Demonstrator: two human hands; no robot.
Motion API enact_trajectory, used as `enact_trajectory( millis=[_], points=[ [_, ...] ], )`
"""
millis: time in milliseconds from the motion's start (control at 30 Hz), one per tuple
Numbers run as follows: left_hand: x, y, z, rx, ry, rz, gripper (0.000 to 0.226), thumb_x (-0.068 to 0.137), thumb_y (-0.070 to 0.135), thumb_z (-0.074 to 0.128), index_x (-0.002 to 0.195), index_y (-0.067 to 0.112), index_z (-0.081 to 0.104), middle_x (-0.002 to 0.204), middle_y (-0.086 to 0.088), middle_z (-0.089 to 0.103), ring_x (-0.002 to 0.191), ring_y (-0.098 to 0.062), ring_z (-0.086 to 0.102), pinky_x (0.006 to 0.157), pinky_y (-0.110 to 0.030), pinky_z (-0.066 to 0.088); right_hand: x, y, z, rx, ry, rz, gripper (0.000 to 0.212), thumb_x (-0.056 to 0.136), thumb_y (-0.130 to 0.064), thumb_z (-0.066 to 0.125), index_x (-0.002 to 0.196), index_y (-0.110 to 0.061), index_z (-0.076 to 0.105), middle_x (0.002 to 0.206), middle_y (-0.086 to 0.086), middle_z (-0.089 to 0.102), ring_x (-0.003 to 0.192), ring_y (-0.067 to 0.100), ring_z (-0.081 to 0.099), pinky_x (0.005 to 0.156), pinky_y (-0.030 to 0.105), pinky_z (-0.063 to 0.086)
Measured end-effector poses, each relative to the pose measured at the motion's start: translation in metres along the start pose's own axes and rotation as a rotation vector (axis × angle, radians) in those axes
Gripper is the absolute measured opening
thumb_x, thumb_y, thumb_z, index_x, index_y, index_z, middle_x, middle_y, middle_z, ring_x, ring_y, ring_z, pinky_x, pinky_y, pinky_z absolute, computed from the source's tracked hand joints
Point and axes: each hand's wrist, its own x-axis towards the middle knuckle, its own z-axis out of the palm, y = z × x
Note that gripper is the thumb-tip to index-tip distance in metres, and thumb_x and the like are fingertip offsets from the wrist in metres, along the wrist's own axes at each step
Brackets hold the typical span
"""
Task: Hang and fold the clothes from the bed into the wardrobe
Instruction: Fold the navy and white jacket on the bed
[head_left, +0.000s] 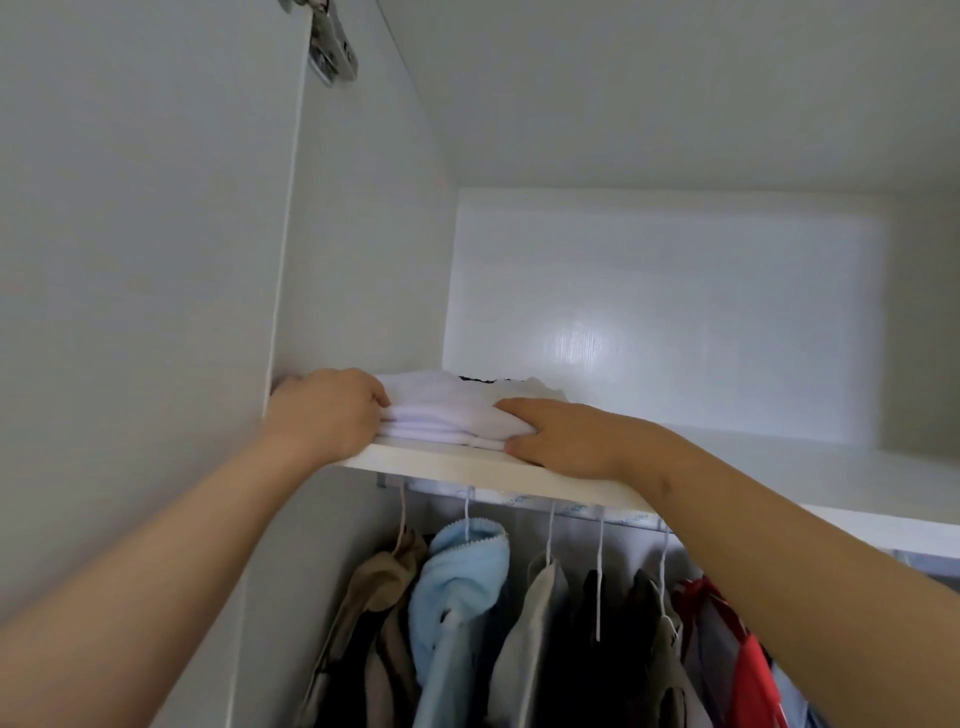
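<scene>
At the far left the open wardrobe door (145, 260) hangs from a metal hinge (332, 47), and beside it the left hand (324, 410) curls its fingers round the left end of a stack of folded white clothes (447, 415). The stack lies at the left front of the top shelf (467, 470). The right hand (566, 436) clasps its right end, fingers on top and thumb at the front, above a light blue fleece (457, 587) and a red garment (748, 660) on hangers.

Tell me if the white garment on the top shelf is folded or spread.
Folded: the white garment shows stacked layers at its edge, on the shelf between left hand and right hand.
</scene>
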Motion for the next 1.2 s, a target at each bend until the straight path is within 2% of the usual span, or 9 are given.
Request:
enact_trajectory(
  millis=[100, 200, 433, 567, 733, 933, 1033, 1100, 1200],
  points=[
    [-0.001, -0.003, 0.003, 0.160, -0.017, 0.038, 0.036, 0.097, 0.020, 0.027, 0.110, 0.017, 0.061, 0.129, -0.003, 0.055, 0.131, -0.025, 0.039, 0.100, -0.037, 0.034, 0.013, -0.013, 0.006, -0.007, 0.003, 0.009, 0.055, 0.101, -0.025, 0.034, 0.150, -0.017, 0.009, 0.156, 0.004, 0.018, 0.140, 0.020, 0.024, 0.110, 0.026, 0.019],
    [-0.002, -0.003, 0.005, 0.100, -0.033, -0.004, 0.038, 0.098, 0.023, 0.024, 0.106, 0.012, 0.059, 0.134, -0.007, 0.052, 0.141, -0.026, 0.023, 0.105, -0.039, 0.028, 0.018, -0.017, 0.009, 0.020, 0.014, 0.021, 0.055, 0.100, -0.028, 0.035, 0.150, -0.016, 0.013, 0.154, 0.005, 0.022, 0.137, 0.024, 0.028, 0.110, 0.030, 0.023],
    [-0.007, -0.005, 0.009, -0.112, 0.035, -0.065, 0.036, 0.097, 0.025, 0.026, 0.115, 0.009, 0.053, 0.141, -0.009, 0.043, 0.142, -0.022, 0.019, 0.106, -0.039, 0.026, 0.012, -0.013, 0.017, 0.158, 0.247, 0.063, 0.066, 0.087, -0.058, 0.047, 0.145, -0.036, 0.024, 0.156, -0.005, 0.013, 0.143, 0.026, 0.011, 0.115, 0.048, 0.017],
    [-0.011, -0.006, 0.017, -0.152, 0.076, -0.070, 0.034, 0.097, 0.026, 0.026, 0.113, 0.014, 0.053, 0.142, -0.002, 0.042, 0.143, -0.018, 0.016, 0.104, -0.038, 0.027, 0.013, -0.010, 0.020, 0.112, 0.191, 0.068, 0.067, 0.085, -0.063, 0.046, 0.144, -0.042, 0.023, 0.158, -0.006, 0.005, 0.144, 0.026, 0.007, 0.115, 0.049, 0.014],
    [-0.016, -0.009, 0.023, -0.075, 0.116, -0.034, 0.043, 0.098, 0.030, 0.022, 0.135, 0.023, 0.044, 0.153, 0.003, 0.026, 0.144, -0.020, 0.012, 0.109, -0.037, 0.021, 0.012, -0.014, 0.017, 0.037, 0.236, 0.104, 0.066, 0.087, -0.065, 0.038, 0.145, -0.038, 0.023, 0.156, -0.005, 0.018, 0.140, 0.024, 0.024, 0.112, 0.050, 0.021],
    [-0.056, -0.007, 0.037, -0.110, 0.282, 0.035, 0.044, 0.096, 0.036, 0.032, 0.135, 0.020, 0.046, 0.151, -0.009, 0.030, 0.141, -0.032, 0.016, 0.112, -0.044, 0.014, -0.011, -0.036, 0.040, -0.220, 0.448, 0.297, 0.054, 0.094, -0.057, 0.015, 0.145, -0.038, 0.017, 0.149, 0.004, 0.033, 0.123, 0.031, 0.045, 0.106, 0.054, 0.018],
    [-0.088, -0.008, 0.047, -0.297, 0.219, 0.089, 0.056, 0.092, 0.038, 0.045, 0.144, 0.021, 0.033, 0.155, -0.008, 0.019, 0.143, -0.031, 0.009, 0.114, -0.042, 0.013, -0.037, -0.043, 0.065, -0.272, 0.469, 0.315, 0.059, 0.094, -0.060, 0.018, 0.148, -0.039, 0.007, 0.157, 0.004, 0.012, 0.142, 0.033, 0.015, 0.111, 0.058, -0.002],
    [-0.111, -0.002, 0.047, -0.532, 0.175, 0.131, 0.056, 0.090, 0.035, 0.051, 0.142, 0.023, 0.035, 0.153, -0.006, 0.022, 0.139, -0.028, 0.022, 0.111, -0.042, 0.023, -0.061, -0.048, 0.081, -0.178, 0.501, 0.251, 0.063, 0.093, -0.059, 0.028, 0.148, -0.039, 0.006, 0.159, 0.002, 0.003, 0.145, 0.030, -0.004, 0.112, 0.053, -0.007],
    [-0.151, 0.019, 0.049, -0.765, 0.144, 0.307, 0.044, 0.087, 0.030, 0.058, 0.129, 0.018, 0.049, 0.131, 0.002, 0.049, 0.119, -0.017, 0.045, 0.099, -0.032, 0.036, -0.108, -0.057, 0.108, 0.181, 0.573, 0.242, 0.063, 0.091, -0.052, 0.042, 0.146, -0.044, 0.013, 0.158, -0.005, 0.008, 0.145, 0.017, 0.000, 0.114, 0.048, -0.002]
  ],
)
